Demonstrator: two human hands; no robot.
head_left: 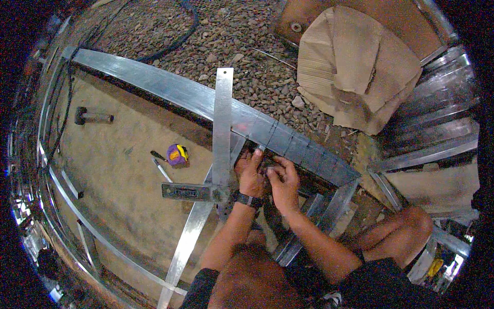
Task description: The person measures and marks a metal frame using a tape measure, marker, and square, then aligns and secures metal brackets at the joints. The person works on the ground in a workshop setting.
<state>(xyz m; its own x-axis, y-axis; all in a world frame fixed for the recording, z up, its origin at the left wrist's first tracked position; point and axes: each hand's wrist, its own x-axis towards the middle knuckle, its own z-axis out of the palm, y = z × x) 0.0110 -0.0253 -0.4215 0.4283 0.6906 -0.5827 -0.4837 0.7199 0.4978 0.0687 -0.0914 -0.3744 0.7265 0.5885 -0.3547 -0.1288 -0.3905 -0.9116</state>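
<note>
Both my hands are close together at the near edge of a long silver metal channel that has dark marks drawn across its right part. My left hand, with a dark watch on its wrist, has its thumb raised at the edge and its fingers curled out of sight. Just to its right, my right hand has thumb and fingers drawn together; anything small between them is hidden. A metal try square rests across the channel beside my left hand, its dark stock toward the left. Below it runs a narrower metal strip.
On the tan board at left lie a hammer, a purple-and-yellow tape measure and a white marker. Beyond the channel are gravel and a dark cable. Torn cardboard and corrugated metal sheets are at right.
</note>
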